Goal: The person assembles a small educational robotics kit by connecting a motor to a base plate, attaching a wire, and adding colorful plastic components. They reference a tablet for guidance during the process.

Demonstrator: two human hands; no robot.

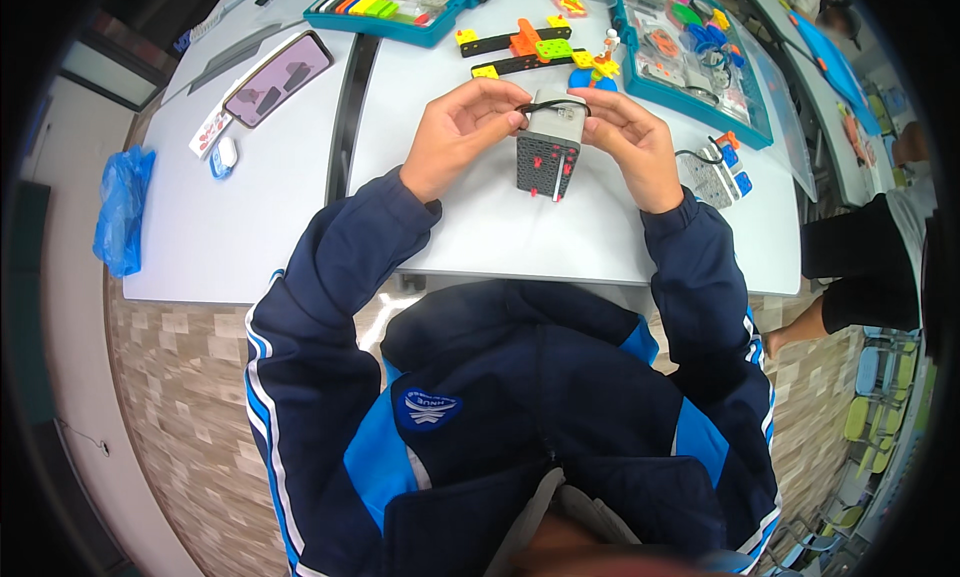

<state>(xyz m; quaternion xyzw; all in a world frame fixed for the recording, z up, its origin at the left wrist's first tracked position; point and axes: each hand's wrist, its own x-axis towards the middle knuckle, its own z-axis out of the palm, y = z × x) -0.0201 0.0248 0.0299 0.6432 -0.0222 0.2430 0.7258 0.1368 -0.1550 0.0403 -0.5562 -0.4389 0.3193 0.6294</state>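
Both hands meet over the white table [480, 227], holding a grey-and-black motor block [549, 147] between them. The left hand [462, 137] pinches its top left edge, fingers closed on it; the right hand [635, 142] clasps the right side. A black cable [560, 102] loops over the block's top. Beyond lies a black-and-orange brick assembly [520, 45].

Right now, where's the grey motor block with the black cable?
In the head view, the grey motor block is up at table centre, held between the left hand and right hand, just below the yellow-and-orange brick assembly.
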